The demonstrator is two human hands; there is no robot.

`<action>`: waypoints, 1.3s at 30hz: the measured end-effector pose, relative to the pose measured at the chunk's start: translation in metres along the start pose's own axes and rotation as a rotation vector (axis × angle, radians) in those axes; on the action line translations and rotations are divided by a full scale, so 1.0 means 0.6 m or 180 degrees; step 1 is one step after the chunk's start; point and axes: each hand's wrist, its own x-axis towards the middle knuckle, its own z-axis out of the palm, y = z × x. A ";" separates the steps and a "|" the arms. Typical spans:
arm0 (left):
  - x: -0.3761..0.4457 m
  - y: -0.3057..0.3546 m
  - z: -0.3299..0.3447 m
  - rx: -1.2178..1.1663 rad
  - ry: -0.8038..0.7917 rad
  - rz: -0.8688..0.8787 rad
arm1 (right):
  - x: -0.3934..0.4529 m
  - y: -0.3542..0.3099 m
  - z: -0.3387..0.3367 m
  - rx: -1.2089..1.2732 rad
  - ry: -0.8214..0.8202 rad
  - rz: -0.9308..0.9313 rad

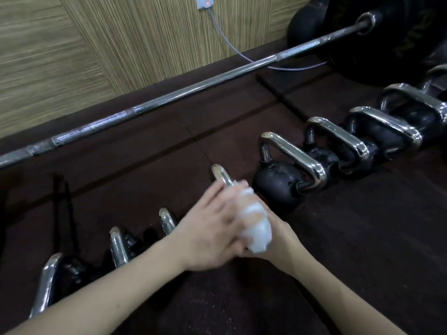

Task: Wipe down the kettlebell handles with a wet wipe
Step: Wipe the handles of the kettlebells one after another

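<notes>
Dark rubber floor mats meet a striped wood-grain wall. Along the wall's foot lies a steel barbell; on the wall above it, a socket trails a grey cable.

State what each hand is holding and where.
The right hand grips the wet wipe bunched around a kettlebell handle; the left hand overlaps it, grip unclear.
</notes>
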 end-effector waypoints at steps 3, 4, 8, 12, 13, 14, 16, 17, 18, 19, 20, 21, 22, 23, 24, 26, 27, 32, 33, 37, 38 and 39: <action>0.041 -0.036 -0.016 -0.0914 0.0342 -0.1214 | -0.001 0.005 -0.002 -0.0131 -0.0069 0.0187; 0.053 -0.043 -0.016 -0.1425 0.0463 -0.1669 | -0.003 0.001 -0.002 -0.0194 -0.0100 0.0196; 0.086 -0.009 -0.023 -0.3295 0.1074 -0.3490 | 0.001 -0.005 -0.004 -0.0330 0.0027 0.0274; 0.062 0.064 -0.022 -0.2222 0.0966 -0.2581 | 0.001 0.006 0.000 -0.0176 0.0014 0.0299; 0.054 0.073 -0.020 -0.1584 0.0701 -0.2140 | 0.001 0.011 0.004 -0.0136 0.0048 0.0334; 0.048 0.078 -0.016 -0.0957 0.0452 -0.1699 | 0.002 0.013 0.007 -0.0202 0.0088 0.0388; 0.044 0.079 -0.013 -0.0109 0.0021 -0.0844 | 0.001 0.010 0.009 -0.0391 0.0064 0.0470; 0.044 0.074 -0.015 0.0076 -0.0120 -0.0558 | -0.001 0.007 0.007 -0.0315 0.0049 0.0439; 0.042 0.063 -0.015 0.0146 -0.0192 -0.0358 | -0.003 0.006 0.005 -0.0114 0.0049 0.0387; 0.039 0.049 -0.017 0.0148 -0.0221 -0.0216 | -0.004 0.001 0.002 0.0018 0.0064 0.0361; 0.035 0.033 -0.019 0.0104 -0.0235 -0.0130 | -0.004 -0.001 0.000 0.0070 0.0079 0.0338; 0.034 0.015 -0.023 0.0012 -0.0275 -0.0115 | -0.005 -0.002 -0.002 0.0000 0.0072 0.0347; 0.035 -0.002 -0.027 -0.0102 -0.0287 -0.0210 | -0.003 -0.003 -0.002 -0.0070 0.0058 0.0342; 0.040 -0.020 -0.030 -0.0259 -0.0272 -0.0420 | -0.002 -0.003 -0.002 -0.0119 0.0029 0.0333; 0.047 -0.038 -0.031 -0.0433 -0.0224 -0.0732 | -0.001 -0.002 -0.001 -0.0119 0.0010 0.0324; 0.061 -0.064 -0.031 -0.1075 -0.0077 -0.1458 | -0.002 -0.003 -0.004 -0.0163 -0.0024 0.0348; 0.065 -0.072 -0.030 -0.1410 0.0044 -0.1734 | -0.003 -0.006 -0.006 -0.0212 -0.0032 0.0357; 0.043 -0.023 -0.036 -0.0713 -0.0068 -0.0786 | -0.005 -0.009 -0.002 -0.0202 -0.0025 0.0444; 0.035 -0.004 -0.037 -0.0401 -0.0179 -0.0356 | -0.006 -0.010 -0.002 -0.0171 -0.0009 0.0485; 0.008 0.025 -0.041 0.0274 -0.0485 0.0707 | -0.005 -0.016 -0.002 0.0041 0.0062 0.0585; 0.006 0.016 -0.041 0.0353 -0.0473 0.0769 | -0.004 -0.016 -0.001 -0.0024 0.0067 0.0594; 0.008 0.005 -0.039 0.0367 -0.0447 0.0709 | -0.004 -0.015 0.001 -0.0152 0.0043 0.0562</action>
